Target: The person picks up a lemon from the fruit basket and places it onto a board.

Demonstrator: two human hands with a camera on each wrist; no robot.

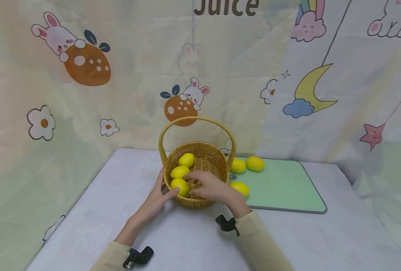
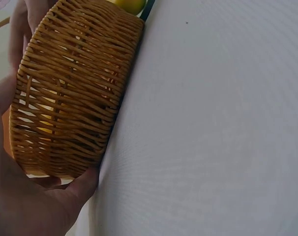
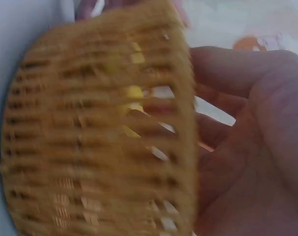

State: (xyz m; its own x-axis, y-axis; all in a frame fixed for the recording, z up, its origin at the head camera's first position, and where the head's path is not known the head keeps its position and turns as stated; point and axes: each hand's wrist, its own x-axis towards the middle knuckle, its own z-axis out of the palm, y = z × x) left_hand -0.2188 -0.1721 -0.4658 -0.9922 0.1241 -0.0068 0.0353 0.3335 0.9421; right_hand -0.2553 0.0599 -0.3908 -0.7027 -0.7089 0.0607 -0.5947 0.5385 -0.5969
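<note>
A round wicker basket (image 1: 192,203) with a tall arched handle stands on the table. Inside, along its left wall, three lemons lie in a row: a back lemon (image 1: 186,160), a middle lemon (image 1: 179,172) and a front lemon (image 1: 180,187). My left hand (image 1: 157,198) holds the basket's left side, thumb over the rim and fingers around the outside wall. My right hand (image 1: 211,186) reaches over the front right rim into the basket, fingers slightly bent, fingertips close beside the middle and front lemons. In the right wrist view, the woven wall (image 3: 95,128) hides its fingertips.
Right of the basket lies a pale green cutting board (image 1: 285,186). Several lemons are on it: one beside the handle (image 1: 238,165), one further right (image 1: 255,163), one nearer the front (image 1: 240,189). A printed cloth (image 1: 136,94) hangs behind the white table (image 1: 183,241).
</note>
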